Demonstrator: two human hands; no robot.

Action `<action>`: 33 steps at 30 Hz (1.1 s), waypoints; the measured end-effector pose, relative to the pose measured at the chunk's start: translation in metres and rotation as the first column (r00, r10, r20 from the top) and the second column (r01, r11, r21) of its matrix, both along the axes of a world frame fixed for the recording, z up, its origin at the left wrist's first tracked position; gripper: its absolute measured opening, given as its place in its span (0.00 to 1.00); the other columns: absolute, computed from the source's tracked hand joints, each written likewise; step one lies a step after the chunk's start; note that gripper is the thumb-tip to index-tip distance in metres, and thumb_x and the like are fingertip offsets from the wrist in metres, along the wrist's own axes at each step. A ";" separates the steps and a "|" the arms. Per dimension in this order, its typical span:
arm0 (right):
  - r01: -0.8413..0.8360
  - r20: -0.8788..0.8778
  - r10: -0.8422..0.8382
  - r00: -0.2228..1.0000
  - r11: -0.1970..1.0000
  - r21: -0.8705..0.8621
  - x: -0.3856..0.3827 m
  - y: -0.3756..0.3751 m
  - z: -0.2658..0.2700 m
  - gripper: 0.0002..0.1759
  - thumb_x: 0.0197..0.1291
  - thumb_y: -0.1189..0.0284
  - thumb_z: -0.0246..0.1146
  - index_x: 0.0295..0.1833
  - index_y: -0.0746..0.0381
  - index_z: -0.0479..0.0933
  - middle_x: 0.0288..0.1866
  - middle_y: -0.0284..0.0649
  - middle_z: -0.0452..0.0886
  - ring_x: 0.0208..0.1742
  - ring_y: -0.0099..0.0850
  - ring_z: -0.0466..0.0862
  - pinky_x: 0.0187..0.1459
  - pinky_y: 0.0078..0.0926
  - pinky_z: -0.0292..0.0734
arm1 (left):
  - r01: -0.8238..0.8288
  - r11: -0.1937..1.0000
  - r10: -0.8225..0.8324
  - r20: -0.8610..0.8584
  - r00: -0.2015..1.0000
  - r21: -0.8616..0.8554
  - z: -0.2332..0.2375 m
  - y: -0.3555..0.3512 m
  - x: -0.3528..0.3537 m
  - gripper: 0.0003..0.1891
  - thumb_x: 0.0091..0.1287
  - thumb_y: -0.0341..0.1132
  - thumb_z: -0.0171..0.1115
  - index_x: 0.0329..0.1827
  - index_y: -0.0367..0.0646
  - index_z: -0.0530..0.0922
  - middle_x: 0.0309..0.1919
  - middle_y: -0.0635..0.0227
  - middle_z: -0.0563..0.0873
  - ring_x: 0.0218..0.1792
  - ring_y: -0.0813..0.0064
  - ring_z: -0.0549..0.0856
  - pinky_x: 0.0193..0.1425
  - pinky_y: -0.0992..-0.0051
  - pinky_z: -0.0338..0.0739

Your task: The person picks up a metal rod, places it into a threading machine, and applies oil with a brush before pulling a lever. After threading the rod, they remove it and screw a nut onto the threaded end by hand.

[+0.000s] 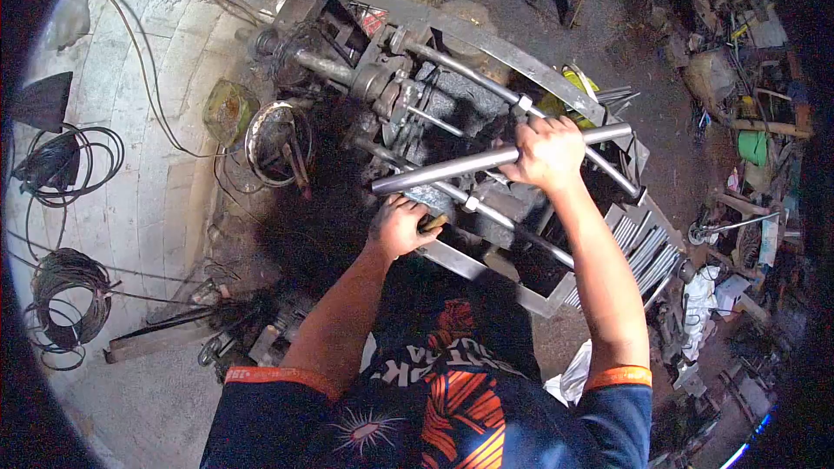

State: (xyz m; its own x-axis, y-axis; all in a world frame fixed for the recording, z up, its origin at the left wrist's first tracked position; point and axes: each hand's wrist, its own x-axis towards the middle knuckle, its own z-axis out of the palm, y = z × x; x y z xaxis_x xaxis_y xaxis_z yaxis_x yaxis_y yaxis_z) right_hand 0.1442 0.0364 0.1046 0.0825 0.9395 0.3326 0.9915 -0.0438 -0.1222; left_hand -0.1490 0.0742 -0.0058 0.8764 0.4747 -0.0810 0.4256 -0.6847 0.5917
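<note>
My right hand (553,155) is wrapped round a smooth metal bar (452,168), which lies slantwise over the machine. The bar's left end hangs just above my left hand (401,227). That hand is closed, its fingers curled at the near side of the machine. By its thumb a small yellowish-brown piece (433,223) shows, too small to name. Beneath both hands is a greasy machine with a metal frame (473,42). Long polished rods (465,68) with nuts run along it, and a thick shaft (326,68) sits at its far left end.
A bundle of metal rods (645,252) lies right of the machine. On the left are a round metal rim (278,143), a square can (229,110) and coiled black cables (74,300). Scrap and tools clutter the right side, with a green roll (753,148) among them.
</note>
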 end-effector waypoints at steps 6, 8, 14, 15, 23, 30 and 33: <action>0.001 -0.011 -0.001 1.000 1.000 -0.005 0.000 -0.003 0.001 0.20 0.38 0.52 0.68 0.17 0.56 0.73 0.17 0.37 0.72 0.20 0.38 0.77 0.26 0.35 0.72 | -0.007 1.000 0.008 -0.042 0.999 0.023 0.003 -0.001 0.000 0.21 0.50 0.51 0.69 0.38 0.43 0.81 0.40 0.59 0.84 0.49 0.59 0.81 0.62 0.60 0.67; 0.040 0.014 -0.039 0.999 0.997 -0.072 0.000 -0.004 0.002 0.18 0.42 0.52 0.67 0.18 0.54 0.75 0.19 0.35 0.76 0.23 0.35 0.81 0.29 0.37 0.74 | -0.013 1.000 0.014 -0.032 0.999 0.017 0.002 -0.002 0.001 0.22 0.50 0.51 0.69 0.40 0.43 0.81 0.41 0.59 0.85 0.49 0.59 0.81 0.62 0.60 0.66; 0.048 0.004 -0.048 0.999 0.996 -0.076 -0.001 -0.004 0.001 0.18 0.41 0.52 0.67 0.18 0.54 0.74 0.19 0.36 0.77 0.23 0.35 0.81 0.29 0.37 0.74 | -0.016 0.999 0.014 -0.075 0.997 -0.036 0.008 0.000 0.003 0.25 0.50 0.51 0.69 0.45 0.43 0.81 0.43 0.59 0.85 0.50 0.59 0.81 0.64 0.60 0.66; 0.049 0.004 -0.049 0.999 0.996 -0.077 -0.001 -0.004 0.000 0.18 0.41 0.52 0.67 0.18 0.54 0.74 0.19 0.36 0.77 0.23 0.35 0.81 0.29 0.37 0.74 | -0.021 0.998 0.016 -0.091 0.996 -0.060 0.008 0.000 0.003 0.25 0.50 0.51 0.69 0.45 0.43 0.81 0.43 0.59 0.85 0.50 0.59 0.81 0.64 0.60 0.66; 0.029 0.010 -0.028 1.000 0.994 -0.108 -0.001 -0.002 0.004 0.19 0.37 0.52 0.69 0.18 0.55 0.74 0.20 0.36 0.77 0.24 0.35 0.82 0.30 0.35 0.74 | -0.021 0.999 0.020 -0.048 0.999 -0.035 0.010 0.000 0.003 0.23 0.49 0.50 0.70 0.41 0.42 0.81 0.41 0.58 0.85 0.49 0.59 0.81 0.62 0.60 0.67; 0.023 0.001 -0.023 1.000 0.997 -0.077 0.000 -0.003 0.003 0.18 0.39 0.53 0.68 0.18 0.54 0.74 0.20 0.37 0.77 0.24 0.35 0.82 0.30 0.35 0.74 | -0.002 1.000 0.002 -0.002 1.000 0.029 -0.004 -0.001 -0.001 0.24 0.49 0.50 0.71 0.44 0.45 0.81 0.37 0.59 0.84 0.44 0.57 0.81 0.57 0.59 0.68; 0.021 0.010 -0.020 1.000 0.999 -0.046 0.001 -0.004 0.001 0.18 0.39 0.53 0.68 0.18 0.55 0.74 0.20 0.37 0.77 0.23 0.35 0.82 0.30 0.35 0.75 | 0.002 1.000 -0.002 -0.002 1.000 0.003 -0.005 0.000 -0.002 0.24 0.49 0.51 0.71 0.44 0.45 0.81 0.38 0.59 0.84 0.45 0.57 0.81 0.58 0.59 0.68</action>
State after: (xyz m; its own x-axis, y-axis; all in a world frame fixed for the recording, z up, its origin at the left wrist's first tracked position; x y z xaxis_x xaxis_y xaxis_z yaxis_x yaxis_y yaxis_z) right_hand 0.1451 0.0321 0.1060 0.0987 0.9520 0.2898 0.9915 -0.0693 -0.1101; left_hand -0.1513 0.0738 -0.0107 0.8770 0.4735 -0.0816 0.4258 -0.6875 0.5883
